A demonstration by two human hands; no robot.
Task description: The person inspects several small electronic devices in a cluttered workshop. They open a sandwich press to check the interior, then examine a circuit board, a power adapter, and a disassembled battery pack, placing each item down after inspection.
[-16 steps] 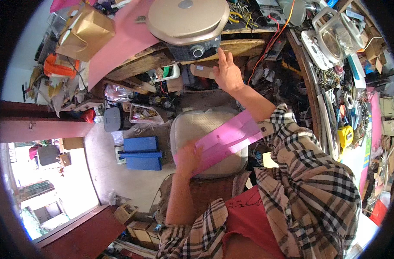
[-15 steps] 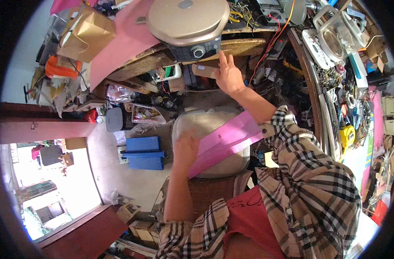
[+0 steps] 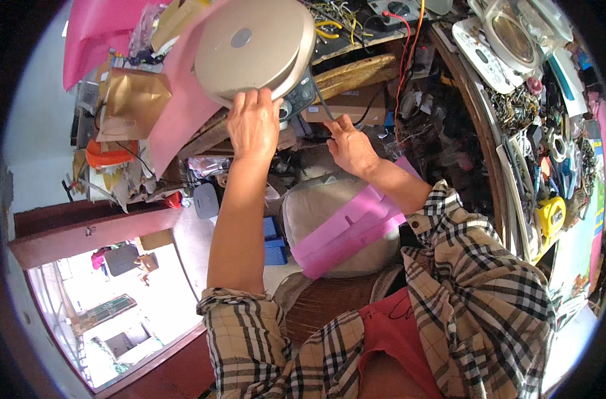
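Note:
A round beige electric griddle [image 3: 250, 56] with a grey oval on its lid and a dark control panel with a knob sits on the workbench. My left hand [image 3: 253, 130] grips its front edge, fingers bent over the rim beside the knob. Just right of the panel, my right hand [image 3: 351, 147] is closed, thumb and fingers pinching a dark power cord [image 3: 321, 101] that runs up along the griddle's side. A pink sheet [image 3: 349, 223] lies below my right forearm, across a pale padded seat [image 3: 316, 203].
Wooden boards [image 3: 356, 76] edge the bench under the griddle. A cardboard box [image 3: 349, 106] sits beneath. Red and orange wires [image 3: 404, 73] hang at the right, near a cluttered shelf with a yellow tape measure [image 3: 551, 216]. A gold paper bag [image 3: 133, 100] stands at the left.
My left hand has risen from over the seat to the griddle's front edge. My right hand has dropped from beside the panel and closed on the cord. The view has shifted.

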